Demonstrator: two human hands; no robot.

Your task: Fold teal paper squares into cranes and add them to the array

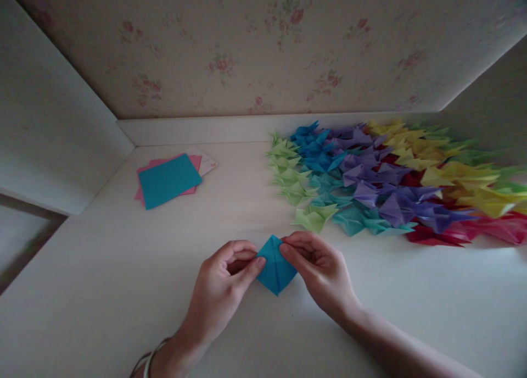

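Observation:
A blue piece of origami paper (276, 268), folded into a small diamond with a crease down its middle, is held between both hands just above or on the white tabletop. My left hand (226, 282) pinches its left corner between thumb and fingers. On the opposite side, the thumb and fingers of my right hand (319, 268) grip its upper right edge. The curled fingers behind the paper are partly hidden. One point of the diamond faces away from me and one toward me.
Rows of folded paper cranes in green (315, 216), blue (317, 147), purple (397, 205), yellow (461, 174) and red (442, 235) cover the back right. A blue paper sheet (169, 181) lies on pink sheets (196, 164) at back left. A floral wall (247, 48) rises behind.

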